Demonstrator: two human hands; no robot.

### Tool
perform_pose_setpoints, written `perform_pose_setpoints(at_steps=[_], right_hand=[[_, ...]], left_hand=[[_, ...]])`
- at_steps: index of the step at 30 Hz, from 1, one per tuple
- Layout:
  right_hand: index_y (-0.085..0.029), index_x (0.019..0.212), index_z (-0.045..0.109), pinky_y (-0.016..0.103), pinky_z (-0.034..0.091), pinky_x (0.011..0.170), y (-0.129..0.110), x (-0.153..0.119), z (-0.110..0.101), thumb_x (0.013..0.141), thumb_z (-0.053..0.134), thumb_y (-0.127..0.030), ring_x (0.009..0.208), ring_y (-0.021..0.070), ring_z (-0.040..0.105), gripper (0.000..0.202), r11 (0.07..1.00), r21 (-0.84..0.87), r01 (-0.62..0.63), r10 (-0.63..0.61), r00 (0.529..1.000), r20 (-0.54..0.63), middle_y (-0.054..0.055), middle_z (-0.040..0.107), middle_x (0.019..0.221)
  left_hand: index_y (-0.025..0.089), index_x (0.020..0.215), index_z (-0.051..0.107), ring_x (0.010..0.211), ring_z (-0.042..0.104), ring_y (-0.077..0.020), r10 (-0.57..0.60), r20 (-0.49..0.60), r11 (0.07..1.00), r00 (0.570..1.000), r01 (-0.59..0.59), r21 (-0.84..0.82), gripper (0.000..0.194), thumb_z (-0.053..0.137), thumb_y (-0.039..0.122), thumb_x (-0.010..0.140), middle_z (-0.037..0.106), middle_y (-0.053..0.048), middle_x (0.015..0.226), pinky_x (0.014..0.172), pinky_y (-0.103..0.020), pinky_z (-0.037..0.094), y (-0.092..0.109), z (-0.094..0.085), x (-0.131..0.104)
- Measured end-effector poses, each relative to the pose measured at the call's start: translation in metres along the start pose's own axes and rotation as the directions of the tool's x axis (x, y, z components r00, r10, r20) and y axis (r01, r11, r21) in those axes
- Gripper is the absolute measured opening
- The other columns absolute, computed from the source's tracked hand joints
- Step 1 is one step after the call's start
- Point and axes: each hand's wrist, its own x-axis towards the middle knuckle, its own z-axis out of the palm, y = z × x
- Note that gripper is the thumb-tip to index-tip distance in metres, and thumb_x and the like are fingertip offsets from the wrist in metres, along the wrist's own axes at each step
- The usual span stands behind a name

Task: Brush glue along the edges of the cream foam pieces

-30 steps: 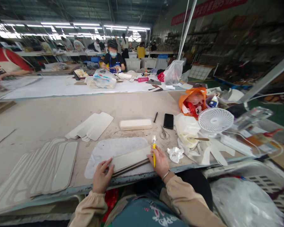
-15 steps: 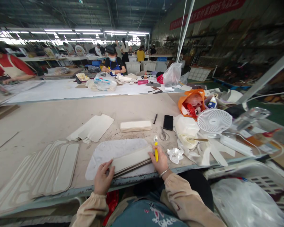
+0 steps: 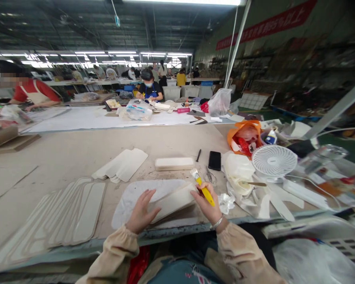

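My left hand [image 3: 143, 211] has its fingers spread at the left end of a stack of long off-white panels [image 3: 174, 202]. My right hand [image 3: 210, 205] grips a yellow-handled brush [image 3: 206, 193], its pale bristles pointing away from me and up to the left. The thumb and fingertips of that hand also reach the stack's right end, where the panels look slightly fanned. Beneath the stack is a whitish rounded sheet [image 3: 126, 203] at the table's front edge.
Overlapping long panels [image 3: 87, 213] lie at left, with more pale pieces [image 3: 133, 163] behind. Farther back are a neat panel pile [image 3: 174, 163], scissors [image 3: 210, 176] and a phone [image 3: 214, 161]. A white fan [image 3: 274, 161] and crumpled plastic [image 3: 225, 203] stand right. Co-workers sit beyond.
My view has tilted up slightly. The left hand's fingers have spread from their grip on the stack's end. The brush has swung from nearly upright to a slant, and the stack is more angled.
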Motion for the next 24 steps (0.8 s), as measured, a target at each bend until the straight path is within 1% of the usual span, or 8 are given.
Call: perform_pose_setpoints(at_steps=[3,7,12,17,19,20,22,24], right_hand=[[-0.027,0.093,0.046,0.030,0.051,0.072,-0.012,0.003,-0.003,0.075,0.075,-0.034,0.075,0.0165,0.063,0.035,0.999,0.048,0.023,-0.023,1.000,0.003,0.000,0.065,0.096],[-0.028,0.093,0.046,0.032,0.051,0.070,-0.024,0.007,-0.009,0.075,0.076,-0.034,0.075,0.0179,0.062,0.035,0.997,0.068,0.036,-0.036,0.999,0.007,-0.001,0.065,0.093],[-0.028,0.088,0.047,0.032,0.048,0.063,-0.033,0.015,-0.019,0.073,0.077,-0.037,0.067,0.0187,0.059,0.034,0.998,0.048,0.029,-0.027,0.999,-0.028,-0.002,0.063,0.082],[-0.028,0.086,0.047,0.031,0.047,0.060,-0.037,0.026,-0.025,0.070,0.078,-0.039,0.065,0.0183,0.057,0.037,0.996,0.088,0.011,-0.008,0.999,-0.035,-0.003,0.060,0.075],[-0.028,0.085,0.046,0.030,0.046,0.060,-0.038,0.031,-0.029,0.068,0.079,-0.041,0.064,0.0177,0.056,0.039,0.995,0.098,-0.007,0.011,0.999,-0.044,-0.004,0.058,0.073],[-0.028,0.085,0.045,0.030,0.046,0.059,-0.038,0.034,-0.030,0.067,0.079,-0.042,0.064,0.0172,0.056,0.041,0.995,0.102,-0.011,0.016,0.999,-0.049,-0.005,0.057,0.073],[-0.028,0.085,0.046,0.029,0.045,0.061,-0.039,0.039,-0.035,0.065,0.081,-0.041,0.065,0.0164,0.055,0.043,0.993,0.119,-0.009,0.016,0.998,-0.057,-0.005,0.056,0.074],[-0.028,0.085,0.046,0.028,0.045,0.062,-0.040,0.044,-0.040,0.062,0.083,-0.039,0.066,0.0158,0.055,0.045,0.989,0.149,-0.010,0.021,0.997,-0.069,-0.006,0.056,0.074]], left_hand=[[0.017,0.135,0.054,0.126,0.053,-0.0319,0.032,0.164,0.997,0.986,-0.020,-0.078,0.065,0.067,0.039,0.075,0.061,-0.015,0.133,0.110,-0.051,0.039,0.020,0.006,0.023],[0.014,0.135,0.054,0.117,0.060,-0.0302,-0.023,0.353,0.981,0.935,0.089,-0.171,0.067,0.066,0.030,0.071,0.061,-0.015,0.134,0.104,-0.042,0.044,0.045,0.012,0.040],[0.016,0.122,0.064,0.103,0.064,-0.0261,-0.032,0.419,0.959,0.908,0.147,-0.244,0.049,0.059,0.023,0.074,0.072,-0.006,0.114,0.091,-0.033,0.047,0.069,0.015,0.037],[0.014,0.116,0.066,0.097,0.063,-0.0275,-0.065,0.415,0.889,0.908,0.242,-0.388,0.047,0.065,0.025,0.071,0.072,-0.007,0.107,0.085,-0.034,0.045,0.078,0.018,0.033],[0.012,0.119,0.064,0.096,0.063,-0.0277,-0.060,0.463,0.779,0.885,0.331,-0.532,0.053,0.071,0.032,0.071,0.072,-0.008,0.104,0.082,-0.033,0.046,0.078,0.018,0.031],[0.012,0.121,0.063,0.095,0.063,-0.0277,-0.057,0.505,0.687,0.861,0.401,-0.606,0.057,0.073,0.037,0.071,0.073,-0.009,0.103,0.080,-0.033,0.046,0.078,0.017,0.029],[0.011,0.120,0.063,0.091,0.065,-0.0275,-0.057,0.610,0.443,0.791,0.567,-0.694,0.062,0.070,0.052,0.074,0.073,-0.012,0.100,0.075,-0.033,0.047,0.076,0.014,0.023],[0.009,0.113,0.067,0.087,0.066,-0.0272,-0.062,0.687,0.198,0.724,0.683,-0.703,0.067,0.061,0.064,0.077,0.073,-0.015,0.096,0.073,-0.033,0.048,0.073,0.012,0.014]])
